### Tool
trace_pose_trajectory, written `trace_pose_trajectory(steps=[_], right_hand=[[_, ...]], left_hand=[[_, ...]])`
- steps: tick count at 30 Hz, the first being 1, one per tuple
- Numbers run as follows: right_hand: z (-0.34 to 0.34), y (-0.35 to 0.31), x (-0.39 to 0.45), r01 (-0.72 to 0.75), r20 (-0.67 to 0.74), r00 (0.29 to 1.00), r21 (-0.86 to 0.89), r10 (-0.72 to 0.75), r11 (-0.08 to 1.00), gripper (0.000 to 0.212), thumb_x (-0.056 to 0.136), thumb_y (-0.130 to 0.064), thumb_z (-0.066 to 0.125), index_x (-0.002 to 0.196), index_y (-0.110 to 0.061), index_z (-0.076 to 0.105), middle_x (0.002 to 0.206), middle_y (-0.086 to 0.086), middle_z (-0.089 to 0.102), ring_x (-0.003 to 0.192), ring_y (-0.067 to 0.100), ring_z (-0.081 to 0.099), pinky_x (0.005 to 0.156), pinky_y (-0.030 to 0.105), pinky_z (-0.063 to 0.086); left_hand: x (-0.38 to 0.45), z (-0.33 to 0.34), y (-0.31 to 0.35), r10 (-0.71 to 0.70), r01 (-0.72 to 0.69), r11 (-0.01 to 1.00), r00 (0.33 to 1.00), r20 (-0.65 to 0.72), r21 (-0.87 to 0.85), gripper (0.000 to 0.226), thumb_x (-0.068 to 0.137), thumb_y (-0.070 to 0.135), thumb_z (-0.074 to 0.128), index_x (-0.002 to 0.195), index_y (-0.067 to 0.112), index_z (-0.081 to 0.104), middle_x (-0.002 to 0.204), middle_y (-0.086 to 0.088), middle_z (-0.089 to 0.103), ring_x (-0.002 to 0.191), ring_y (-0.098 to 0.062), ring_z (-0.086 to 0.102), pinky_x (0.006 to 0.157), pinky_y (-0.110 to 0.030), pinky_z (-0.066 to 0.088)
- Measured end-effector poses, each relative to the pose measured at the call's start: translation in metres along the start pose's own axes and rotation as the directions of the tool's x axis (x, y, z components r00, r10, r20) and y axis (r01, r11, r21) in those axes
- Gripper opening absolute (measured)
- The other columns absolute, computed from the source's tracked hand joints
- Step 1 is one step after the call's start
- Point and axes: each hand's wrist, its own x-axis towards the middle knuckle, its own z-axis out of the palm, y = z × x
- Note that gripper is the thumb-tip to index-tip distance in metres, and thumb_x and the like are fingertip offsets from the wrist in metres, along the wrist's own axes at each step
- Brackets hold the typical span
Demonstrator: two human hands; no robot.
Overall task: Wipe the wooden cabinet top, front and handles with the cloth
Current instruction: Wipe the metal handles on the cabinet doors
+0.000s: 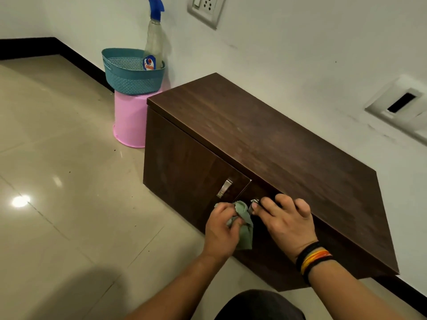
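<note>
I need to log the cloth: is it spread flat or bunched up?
Bunched up. The green cloth is crumpled in the left hand, hanging in folds beside the handle.

Home room — glossy tiled floor (57, 158), wall socket (206, 9), low wooden cabinet (265, 144), cleaning basket (131, 72).

dim indoor light, glare spot on floor (20, 201), wide-angle edge warp.
</note>
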Motion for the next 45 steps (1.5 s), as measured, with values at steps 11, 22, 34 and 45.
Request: trace_pose_trajectory(steps=[11,22,34,45], right_hand=[[-0.002,0.000,0.002,0.007,0.032,0.999,0.022,-0.008,1.000,0.044,0.101,-0.015,0.036,0.098,-0.023,0.079,0.088,-0.005,0.071,0.096,0.024,0.045,0.072,0.037,0.026],[0.006,0.005,0.003,0.042,0.006,0.999,0.015,-0.043,0.999,0.024,0.088,-0.011,0.053,0.083,-0.018,0.075,0.084,-0.005,0.070,0.096,0.024,0.046,0.073,0.038,0.026],[0.005,0.008,0.001,0.090,-0.022,0.996,0.012,-0.090,0.996,0.036,0.098,-0.011,0.045,0.088,-0.019,0.078,0.087,-0.006,0.073,0.097,0.024,0.047,0.073,0.038,0.026],[0.003,0.003,0.000,0.066,-0.051,0.997,0.026,-0.065,0.997,0.052,0.108,-0.017,0.034,0.084,-0.023,0.080,0.084,-0.008,0.072,0.094,0.022,0.047,0.072,0.036,0.025]], left_hand=[[-0.001,0.001,-0.016,-0.001,-0.002,0.997,0.999,0.039,0.074,0.009,0.086,0.012,0.060,0.095,0.013,0.058,0.100,0.007,0.047,0.087,-0.004,0.053,0.074,-0.019,0.049],[0.017,0.010,0.016,0.110,-0.109,0.994,0.990,-0.089,0.021,0.012,0.091,0.020,0.061,0.092,0.009,0.057,0.098,0.003,0.048,0.082,-0.011,0.052,0.071,-0.017,0.046],[0.015,0.003,0.016,0.206,-0.202,0.976,0.978,-0.040,0.084,0.015,0.093,0.022,0.057,0.091,0.007,0.058,0.094,-0.004,0.054,0.083,-0.015,0.053,0.071,-0.025,0.049],[0.005,0.002,-0.018,0.291,-0.298,0.923,0.954,0.063,0.243,0.014,0.089,0.007,0.057,0.100,0.014,0.052,0.101,-0.012,0.060,0.087,-0.026,0.059,0.068,-0.041,0.057]])
